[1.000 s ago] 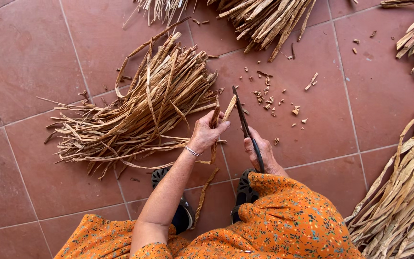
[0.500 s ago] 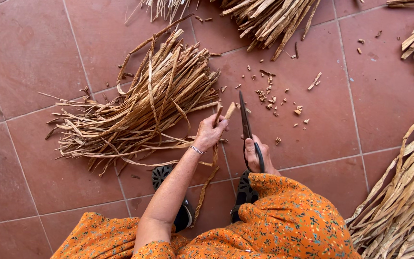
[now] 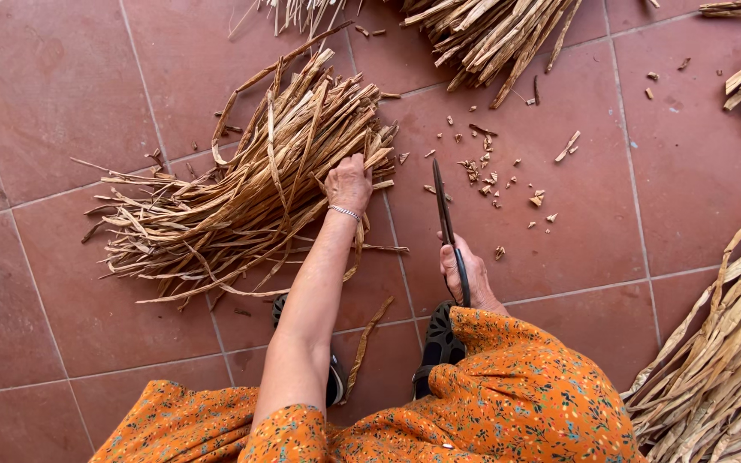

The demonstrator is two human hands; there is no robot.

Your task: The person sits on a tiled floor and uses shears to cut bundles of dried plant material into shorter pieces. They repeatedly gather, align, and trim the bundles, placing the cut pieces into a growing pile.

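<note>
While the left hand [image 3: 349,182] rests curled on a bundle of dried strips [image 3: 250,184], the right hand [image 3: 463,273] grips a dark blade [image 3: 443,206]; its handle is hidden.

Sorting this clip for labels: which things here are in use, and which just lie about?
In use:
- left hand on the bundle of dried strips
- right hand, grip shut on the dark knife

Lying about:
- cut chips
- top pile
- right-hand pile
</note>
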